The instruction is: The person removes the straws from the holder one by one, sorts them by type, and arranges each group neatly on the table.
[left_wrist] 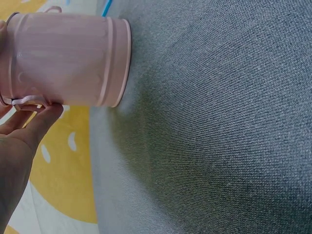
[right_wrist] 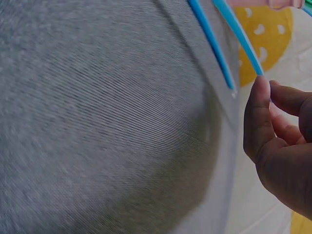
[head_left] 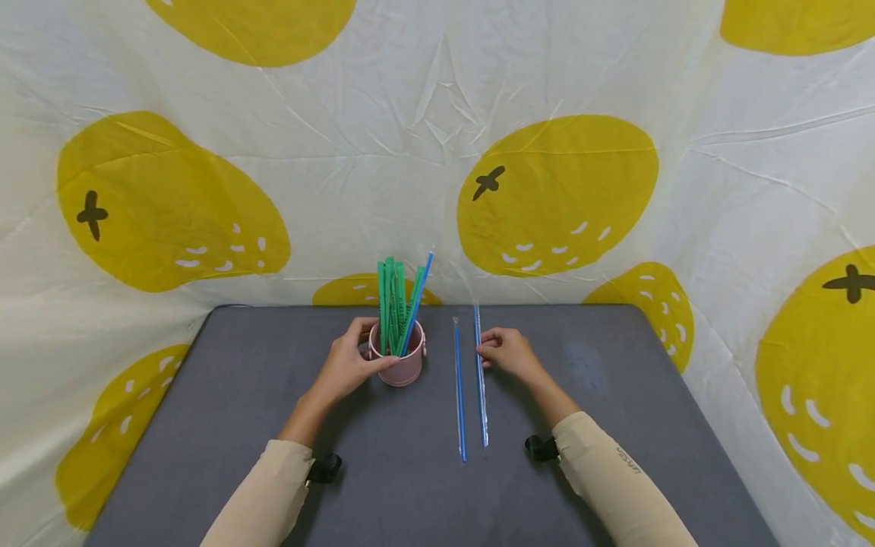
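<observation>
A small pink bucket (head_left: 402, 374) stands at the back of the table, holding several long green straw-like strips (head_left: 390, 304) with dark markings and a blue straw (head_left: 419, 292). My left hand (head_left: 347, 366) grips the bucket from its left side, thumb at the front; in the left wrist view the fingers lie by the handle joint of the bucket (left_wrist: 63, 58). Between thumb and fingertips, my right hand (head_left: 509, 353) pinches a blue straw (head_left: 481, 395) in a clear wrapper. Another wrapped blue straw (head_left: 460, 395) lies between the bucket and the held one, roughly parallel to it.
The dark grey table (head_left: 410, 494) ends at the back against a white hanging cloth (head_left: 383, 190) printed with yellow fruit shapes. Both forearms wear beige sleeves, with black wrist cameras (head_left: 541, 448) at the cuffs.
</observation>
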`<state>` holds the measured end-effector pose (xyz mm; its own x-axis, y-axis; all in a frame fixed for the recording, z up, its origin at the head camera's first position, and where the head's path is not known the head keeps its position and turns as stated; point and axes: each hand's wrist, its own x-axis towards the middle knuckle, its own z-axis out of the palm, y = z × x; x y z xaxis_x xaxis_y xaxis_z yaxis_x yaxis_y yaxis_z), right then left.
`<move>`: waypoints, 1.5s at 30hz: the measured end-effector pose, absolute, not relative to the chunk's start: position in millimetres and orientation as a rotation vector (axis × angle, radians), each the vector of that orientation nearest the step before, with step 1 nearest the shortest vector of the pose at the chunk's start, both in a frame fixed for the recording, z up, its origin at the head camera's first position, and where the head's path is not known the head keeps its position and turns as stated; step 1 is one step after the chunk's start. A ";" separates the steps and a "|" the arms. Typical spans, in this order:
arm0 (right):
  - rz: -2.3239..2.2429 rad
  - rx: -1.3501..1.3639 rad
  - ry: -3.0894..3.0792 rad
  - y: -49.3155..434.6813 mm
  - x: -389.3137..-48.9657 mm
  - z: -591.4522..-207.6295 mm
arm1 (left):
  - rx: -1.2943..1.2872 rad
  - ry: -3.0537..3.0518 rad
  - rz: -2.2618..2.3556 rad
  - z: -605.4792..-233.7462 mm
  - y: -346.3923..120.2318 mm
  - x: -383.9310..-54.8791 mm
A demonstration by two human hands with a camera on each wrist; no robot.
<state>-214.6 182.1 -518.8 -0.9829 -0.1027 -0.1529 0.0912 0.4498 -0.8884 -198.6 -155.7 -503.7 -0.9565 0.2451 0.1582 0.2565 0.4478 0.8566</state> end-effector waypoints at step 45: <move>-1.324 0.014 2.728 165.7 -205.2 -525.3 | -0.446 -2.675 -1.567 -503.6 -154.7 -196.6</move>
